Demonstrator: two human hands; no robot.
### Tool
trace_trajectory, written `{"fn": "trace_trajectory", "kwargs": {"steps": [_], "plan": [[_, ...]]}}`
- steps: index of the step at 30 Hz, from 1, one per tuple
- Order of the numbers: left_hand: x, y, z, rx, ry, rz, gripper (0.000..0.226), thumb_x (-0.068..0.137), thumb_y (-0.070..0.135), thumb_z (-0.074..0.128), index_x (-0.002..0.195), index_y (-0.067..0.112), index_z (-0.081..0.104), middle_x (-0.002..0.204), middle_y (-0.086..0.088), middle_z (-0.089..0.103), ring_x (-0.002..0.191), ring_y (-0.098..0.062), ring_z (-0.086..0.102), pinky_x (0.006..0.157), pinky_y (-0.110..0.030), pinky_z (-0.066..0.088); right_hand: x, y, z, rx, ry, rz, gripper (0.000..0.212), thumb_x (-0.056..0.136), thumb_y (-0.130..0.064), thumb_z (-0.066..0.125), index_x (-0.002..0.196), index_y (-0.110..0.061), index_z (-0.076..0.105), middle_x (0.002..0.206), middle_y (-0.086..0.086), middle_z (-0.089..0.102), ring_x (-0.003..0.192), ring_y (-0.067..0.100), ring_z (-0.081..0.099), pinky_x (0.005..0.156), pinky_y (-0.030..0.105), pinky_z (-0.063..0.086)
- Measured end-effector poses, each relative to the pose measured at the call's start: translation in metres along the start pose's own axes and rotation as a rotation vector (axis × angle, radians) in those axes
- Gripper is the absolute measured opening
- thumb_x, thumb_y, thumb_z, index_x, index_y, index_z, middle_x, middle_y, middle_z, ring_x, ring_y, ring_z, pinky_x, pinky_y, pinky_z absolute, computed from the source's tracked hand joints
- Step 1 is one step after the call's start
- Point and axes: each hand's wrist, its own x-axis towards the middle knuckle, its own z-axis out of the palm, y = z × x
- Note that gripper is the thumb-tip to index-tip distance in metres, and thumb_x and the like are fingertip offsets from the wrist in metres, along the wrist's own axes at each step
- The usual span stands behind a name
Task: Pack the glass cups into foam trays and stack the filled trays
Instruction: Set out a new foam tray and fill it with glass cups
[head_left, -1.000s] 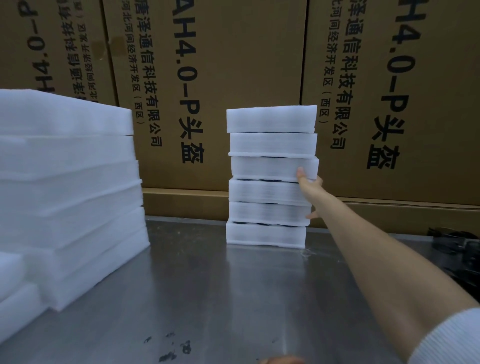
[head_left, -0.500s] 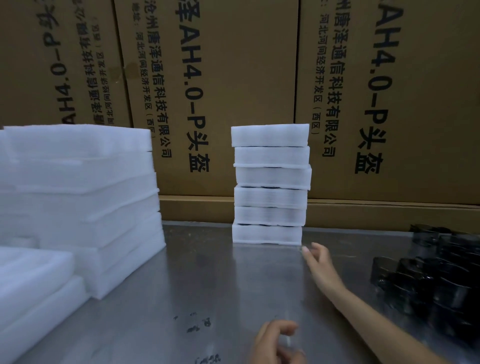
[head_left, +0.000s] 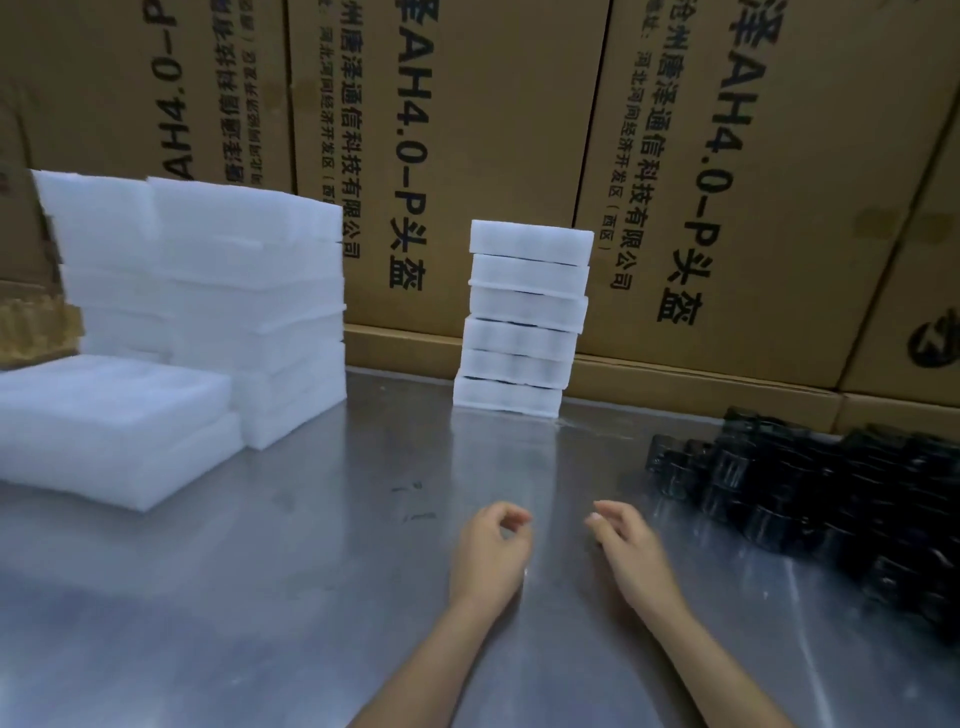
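A wall of printed cardboard cartons (head_left: 493, 156) fills the top of the frame behind a steel table (head_left: 260, 597), with a big stack of empty foam trays (head_left: 218, 312) at the left and a lower pile in front of it. At centre stands a narrow tower of six filled foam trays (head_left: 524, 317) (its upper layers sit slightly offset and it looks a little tilted, so a nudge or another tray set off-centre could topple it), and dark glass cups (head_left: 831, 499) are heaped at the right edge. Low in the middle, the left hand (head_left: 488, 556) and right hand (head_left: 631, 551) hover over the table, fingers loosely curled, holding nothing.
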Motion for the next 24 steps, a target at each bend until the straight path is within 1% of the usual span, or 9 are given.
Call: {"fn": "trace_trajectory", "kwargs": {"steps": [5, 10, 12, 14, 16, 17, 19, 21, 24], "plan": [[-0.047, 0.007, -0.020, -0.126, -0.165, 0.068, 0.023, 0.086, 0.002, 0.055, 0.082, 0.020, 0.069, 0.076, 0.007, 0.064, 0.064, 0.002, 0.054, 0.062, -0.010, 0.038, -0.043, -0.008, -0.008, -0.157, -0.048, -0.051, 0.015, 0.091, -0.016, 0.058, 0.103, -0.025, 0.061, 0.095, -0.007, 0.070, 0.096, 0.012, 0.063, 0.087, 0.031, 0.046], [-0.076, 0.002, -0.042, -0.015, -0.353, 0.235, 0.019, 0.085, 0.003, 0.056, 0.089, 0.016, 0.070, 0.079, 0.017, 0.059, 0.069, 0.007, 0.053, 0.070, -0.008, 0.039, -0.081, -0.012, -0.011, -0.350, -0.138, -0.170, 0.021, 0.091, -0.014, 0.055, 0.107, -0.024, 0.064, 0.111, -0.009, 0.065, 0.109, 0.013, 0.057, 0.092, 0.029, 0.044], [-0.072, -0.007, -0.055, 0.164, -0.342, 0.352, 0.018, 0.084, 0.009, 0.057, 0.095, 0.017, 0.068, 0.085, 0.012, 0.057, 0.076, 0.000, 0.053, 0.074, -0.014, 0.041, -0.090, -0.011, -0.011, -0.448, -0.181, -0.232, 0.023, 0.091, -0.017, 0.055, 0.110, -0.026, 0.064, 0.121, -0.011, 0.059, 0.119, 0.011, 0.050, 0.097, 0.026, 0.039], [-0.054, -0.018, -0.079, 0.521, -0.275, 0.577, 0.018, 0.081, 0.017, 0.058, 0.097, 0.017, 0.065, 0.094, 0.002, 0.059, 0.084, -0.015, 0.056, 0.076, -0.027, 0.045, -0.093, -0.014, -0.011, -0.496, -0.182, -0.253, 0.023, 0.091, -0.020, 0.054, 0.111, -0.029, 0.063, 0.126, -0.014, 0.056, 0.124, 0.008, 0.045, 0.099, 0.023, 0.036], [-0.023, -0.028, -0.109, 0.897, -0.142, 0.857, 0.020, 0.068, 0.016, 0.065, 0.088, 0.012, 0.065, 0.091, -0.008, 0.063, 0.079, -0.029, 0.060, 0.072, -0.034, 0.049, -0.093, -0.018, -0.011, -0.494, -0.160, -0.244, 0.022, 0.091, -0.021, 0.054, 0.108, -0.031, 0.063, 0.124, -0.015, 0.056, 0.122, 0.008, 0.046, 0.096, 0.023, 0.036], [-0.006, -0.032, -0.126, 1.070, -0.081, 0.902, 0.026, 0.061, 0.015, 0.069, 0.087, 0.011, 0.066, 0.092, -0.010, 0.064, 0.079, -0.030, 0.061, 0.075, -0.036, 0.049, -0.092, -0.019, -0.010, -0.492, -0.153, -0.241, 0.021, 0.091, -0.021, 0.054, 0.107, -0.032, 0.063, 0.122, -0.015, 0.057, 0.120, 0.009, 0.046, 0.094, 0.023, 0.037], [0.024, -0.037, -0.163, 1.379, -0.007, 0.762, 0.045, 0.067, 0.015, 0.068, 0.111, 0.009, 0.062, 0.120, -0.014, 0.059, 0.106, -0.031, 0.058, 0.097, -0.042, 0.037, -0.091, -0.019, -0.011, -0.495, -0.156, -0.242, 0.020, 0.091, -0.021, 0.054, 0.104, -0.033, 0.063, 0.117, -0.017, 0.057, 0.117, 0.009, 0.047, 0.091, 0.023, 0.038], [0.047, -0.045, -0.199, 1.642, 0.025, 0.433, 0.065, 0.085, 0.025, 0.056, 0.143, 0.010, 0.029, 0.152, -0.014, 0.024, 0.139, -0.030, 0.025, 0.113, -0.046, 0.015, -0.090, -0.018, -0.011, -0.485, -0.171, -0.243, 0.019, 0.091, -0.021, 0.054, 0.102, -0.034, 0.062, 0.111, -0.020, 0.055, 0.115, 0.008, 0.047, 0.091, 0.023, 0.038], [0.063, -0.048, -0.240, 1.710, 0.144, -0.023, 0.081, 0.089, 0.037, 0.051, 0.149, 0.008, 0.004, 0.157, -0.015, -0.002, 0.145, -0.034, 0.001, 0.116, -0.048, 0.004, -0.089, -0.017, -0.011, -0.467, -0.176, -0.250, 0.019, 0.090, -0.021, 0.056, 0.097, -0.038, 0.060, 0.104, -0.025, 0.051, 0.112, 0.007, 0.047, 0.092, 0.024, 0.038]]}}
